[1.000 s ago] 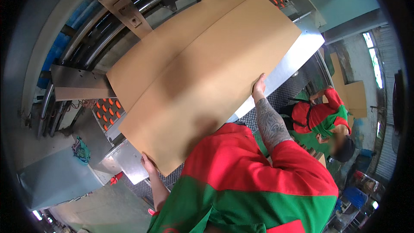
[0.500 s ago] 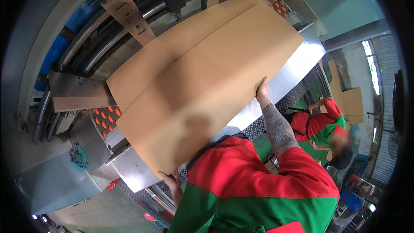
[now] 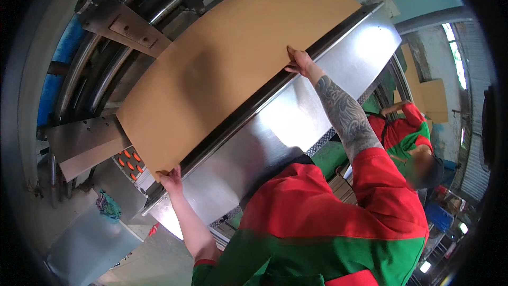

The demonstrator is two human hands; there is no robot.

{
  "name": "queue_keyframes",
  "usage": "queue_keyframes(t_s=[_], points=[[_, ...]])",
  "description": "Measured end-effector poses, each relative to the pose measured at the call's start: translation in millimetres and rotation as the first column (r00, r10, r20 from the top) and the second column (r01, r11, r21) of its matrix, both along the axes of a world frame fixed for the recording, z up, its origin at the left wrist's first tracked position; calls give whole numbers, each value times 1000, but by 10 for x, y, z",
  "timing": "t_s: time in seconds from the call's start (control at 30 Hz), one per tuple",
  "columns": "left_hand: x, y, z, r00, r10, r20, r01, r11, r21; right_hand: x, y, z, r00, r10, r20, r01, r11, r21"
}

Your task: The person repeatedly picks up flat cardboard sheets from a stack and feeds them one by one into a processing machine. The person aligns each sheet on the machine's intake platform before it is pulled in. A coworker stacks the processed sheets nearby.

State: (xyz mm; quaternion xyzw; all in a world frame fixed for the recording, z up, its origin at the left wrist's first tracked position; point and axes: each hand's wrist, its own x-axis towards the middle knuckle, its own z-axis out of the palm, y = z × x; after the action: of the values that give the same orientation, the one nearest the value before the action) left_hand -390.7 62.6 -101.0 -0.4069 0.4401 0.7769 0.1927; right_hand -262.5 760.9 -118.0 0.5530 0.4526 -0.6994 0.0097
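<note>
A large brown cardboard sheet [image 3: 238, 47] lies in the machine, its near edge running slantwise along a dark gap behind the metal table [image 3: 233, 175]. At the sheet's near left corner, my left hand [image 3: 170, 180] is closed on the cardboard, with part of the fingers hidden. My right hand [image 3: 300, 63], at the end of a tattooed forearm, grips the near edge further right. Its thumb and fingers meet the cardboard there. Both arms stretch away from my body.
Metal brackets [image 3: 124, 26] and steel rollers [image 3: 159, 10] stand along the far side. Orange rollers [image 3: 129, 164] show beside the left corner. A green cloth [image 3: 108, 205] hangs at lower left. Another person [image 3: 407, 137] in red and green works at right, near cardboard pieces [image 3: 431, 98].
Both hands have moved away from my body, carrying the cardboard sheet further into the machine. More of the metal table and a dark gap along its far edge now show.
</note>
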Motion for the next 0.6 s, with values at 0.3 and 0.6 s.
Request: queue_keyframes(t_s=[0.3, 0.6], points=[[41, 125, -344, 999, 35, -10, -35, 999, -40, 130, -245, -71, 936, -317, -154, 335, 935, 114], [150, 23, -670, 966, -183, -183, 171, 982, -78, 131, -203, -456, 884, -310, -351, 369, 923, 114]])
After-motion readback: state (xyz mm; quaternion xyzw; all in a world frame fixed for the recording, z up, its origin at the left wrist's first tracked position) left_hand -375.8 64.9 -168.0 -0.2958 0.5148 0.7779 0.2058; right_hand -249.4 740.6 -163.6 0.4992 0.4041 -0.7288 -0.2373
